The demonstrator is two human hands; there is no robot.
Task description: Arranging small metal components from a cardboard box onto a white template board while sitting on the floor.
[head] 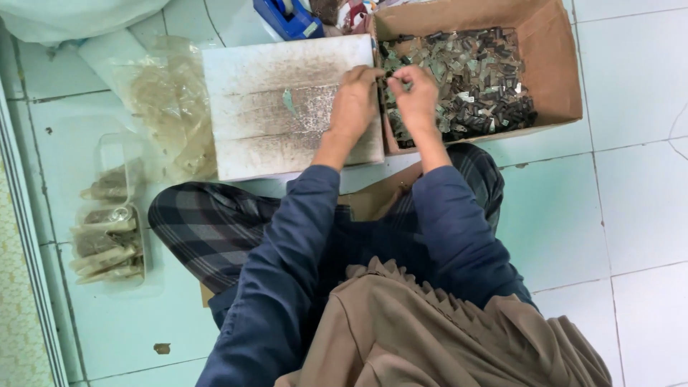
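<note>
Closest to the camera, a brown pleated cloth (430,330) hangs over the chest, and dark blue sleeves (287,251) run forward above crossed legs in plaid trousers (208,229); the person sits on the pale tiled floor (631,201). Out along the forearms, both hands meet at the near-left edge of the cardboard box (559,64). The left hand (352,104) is curled, fingertips pinched, and the right hand (416,97) is pinched opposite it; between them sits a small dark piece (388,76), too tiny to make out.

Left hand hovers over the worn white board (279,107), which carries one greenish scrap (289,102). Beyond the hands, the heap of small dark and greenish parts (466,75) still fills the box, so plenty looks left. Off left, clear tubs (111,236) hold filled packets, and crumpled clear bags (168,107) lie beside the board: some output is already bagged. Farthest off, a blue tape dispenser (287,18).
</note>
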